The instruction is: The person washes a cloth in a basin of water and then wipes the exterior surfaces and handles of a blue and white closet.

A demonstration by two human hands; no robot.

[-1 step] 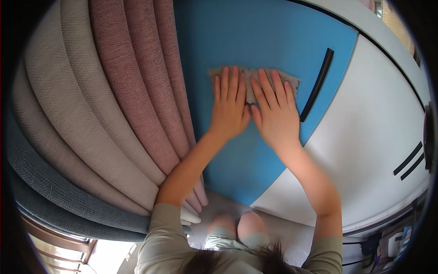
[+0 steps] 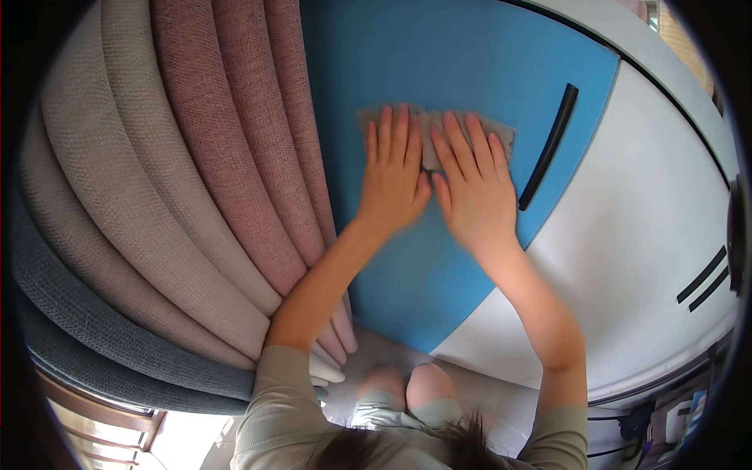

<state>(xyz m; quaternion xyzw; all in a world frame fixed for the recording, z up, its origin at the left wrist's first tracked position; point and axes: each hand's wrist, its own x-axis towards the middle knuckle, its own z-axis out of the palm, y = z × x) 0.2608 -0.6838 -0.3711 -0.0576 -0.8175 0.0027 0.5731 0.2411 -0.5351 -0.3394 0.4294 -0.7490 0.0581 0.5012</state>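
Note:
Both hands lie flat against a blue cabinet door (image 2: pixel 407 290), pressing a thin greyish-beige cloth (image 2: pixel 430 145) to it. My left hand (image 2: pixel 394 184) covers the cloth's left part, fingers stretched toward its upper edge. Over the right part rests my right hand (image 2: pixel 484 196), its fingers a little spread. The two thumbs point toward each other below the cloth, with a small gap between them. Neither hand grips the cloth; much of it is hidden under the fingers. A long black handle (image 2: pixel 550 149) runs along the door just right of my right hand.
Pleated curtains hang close on the left: pink (image 2: pixel 215 125), beige (image 2: pixel 117 157) and dark grey-blue (image 2: pixel 102 337). My left forearm is against or very near them. A white door (image 2: pixel 627 211) with two black handles (image 2: pixel 703 274) adjoins on the right. Grey floor (image 2: pixel 345 384) shows below.
Both hands have shifted slightly upward on the blue door, the cloth sliding a little with them. They remain flat on it.

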